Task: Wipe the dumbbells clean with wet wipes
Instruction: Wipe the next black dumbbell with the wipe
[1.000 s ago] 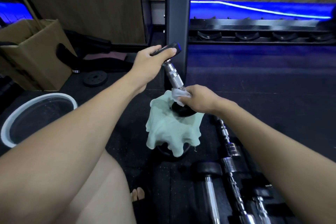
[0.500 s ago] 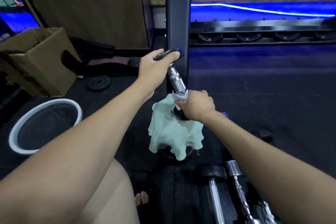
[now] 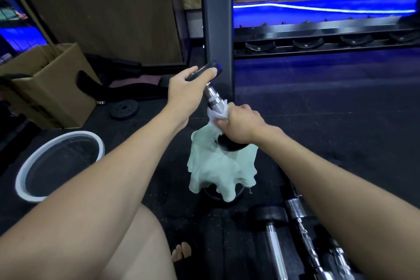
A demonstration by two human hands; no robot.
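Since the earlier frame the right hand (image 3: 241,124) has slid the wet wipe (image 3: 217,116) up the chrome handle, now near mid-shaft instead of down by the lower head. Right hand's fingers are curled around the wipe and handle. The left hand (image 3: 185,93) grips the upper black head of the dumbbell (image 3: 213,98), fingers wrapped over the top, thumb side hidden. The dumbbell sits center frame, tilted, lower head resting on a pale green cloth (image 3: 221,168) draped over something dark on the floor. More dumbbells (image 3: 270,223) lie lower right; a white-rimmed basin (image 3: 25,175) sits lower left, a cardboard box (image 3: 47,88) at left. Likely heavy, rigid; the damp chrome is probably slippery, the knurled part less so. Best hold: the rubber head, as now, weight left on the cloth.
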